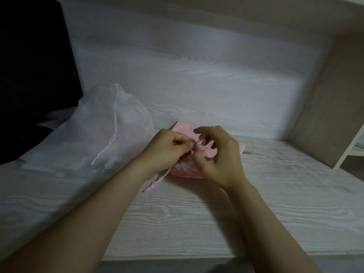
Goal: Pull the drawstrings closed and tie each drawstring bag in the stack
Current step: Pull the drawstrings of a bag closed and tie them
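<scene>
Mid-knot on the pink bag (pixel 185 169) at the surface's (pixel 197 223) centre, the left hand (pixel 167 149) pinches its drawstring (pixel 157 180), the right hand's (pixel 220 156) grip is unclear; next, probably, cinch the loop tight.

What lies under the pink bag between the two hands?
The pink bag rests on the pale wooden desk. The left hand, pinching the drawstring, and right hand cover its middle, so whether more bags lie beneath it cannot be seen.
</scene>
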Tool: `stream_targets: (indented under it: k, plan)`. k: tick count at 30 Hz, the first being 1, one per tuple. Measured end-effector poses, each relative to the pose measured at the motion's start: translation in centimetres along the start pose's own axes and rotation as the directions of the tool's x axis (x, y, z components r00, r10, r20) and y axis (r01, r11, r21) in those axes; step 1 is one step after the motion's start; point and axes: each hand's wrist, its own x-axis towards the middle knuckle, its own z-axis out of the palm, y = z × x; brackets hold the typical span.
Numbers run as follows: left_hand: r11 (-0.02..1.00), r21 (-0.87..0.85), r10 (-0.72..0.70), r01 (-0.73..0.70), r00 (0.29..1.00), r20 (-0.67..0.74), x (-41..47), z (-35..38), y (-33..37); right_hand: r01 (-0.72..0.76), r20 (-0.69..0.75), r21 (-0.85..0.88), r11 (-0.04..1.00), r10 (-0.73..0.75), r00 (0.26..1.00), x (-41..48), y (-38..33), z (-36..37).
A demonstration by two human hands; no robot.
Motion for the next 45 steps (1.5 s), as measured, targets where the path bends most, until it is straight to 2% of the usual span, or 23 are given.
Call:
stream_targets:
  k: [3,10,15,19,21,24,27,31,33,36,40,45]
  plan:
    - [1.0,0.023,0.013,-0.013,1.0,-0.015,-0.1,-0.1,0.5,0.056,0.017,-0.048,0.997,-0.055,0.998,-0.1,0.3,0.4]
    - [0.998,0.059,-0.035,0.038,0.997,-0.062,-0.1,-0.1,0.5,0.031,0.015,-0.111,0.993,-0.029,0.999,0.0,1.8,1.2]
    - [0.997,0.012,-0.08,0.08,0.996,0.039,0.1,-0.2,0.6,0.113,0.078,-0.21,0.971,-0.098,0.992,-0.2,1.9,1.3]
    - [0.996,-0.013,-0.09,0.092,0.991,0.097,0.1,-0.3,0.5,0.118,0.109,-0.233,0.965,-0.095,0.989,-0.1,1.8,1.2]
    - [0.993,0.011,-0.122,0.121,0.992,0.038,0.1,-0.4,0.4,0.057,0.084,-0.185,0.981,-0.042,0.996,-0.2,1.6,1.2]
    - [0.994,0.053,-0.084,0.091,0.989,-0.119,0.2,-0.5,0.0,-0.185,0.105,0.037,0.982,0.181,0.978,-0.1,1.5,1.3]
    - [0.999,0.04,-0.016,0.024,0.98,-0.199,0.6,-0.9,-0.5,-0.419,0.246,0.273,0.866,0.358,0.901,0.1,1.0,1.5]
    - [0.986,0.123,0.142,-0.117,0.964,-0.224,0.6,-1.1,-0.6,-0.609,0.355,0.443,0.658,0.495,0.793,0.4,0.6,0.9]
    - [0.97,0.17,0.208,-0.172,0.953,-0.222,0.4,-1.0,-0.4,-0.65,0.387,0.497,0.576,0.523,0.759,0.5,0.7,0.7]
    - [0.951,0.219,0.258,-0.219,0.951,-0.171,0.0,-0.8,0.0,-0.674,0.403,0.526,0.52,0.545,0.735,0.5,0.6,0.6]
    - [0.924,0.298,0.276,-0.239,0.957,-0.085,-0.1,-0.6,0.1,-0.677,0.368,0.554,0.484,0.587,0.721,0.5,0.8,0.5]
    - [0.917,0.276,0.313,-0.286,0.948,-0.056,-0.3,-0.4,0.1,-0.655,0.352,0.579,0.486,0.575,0.739,0.5,0.9,0.6]
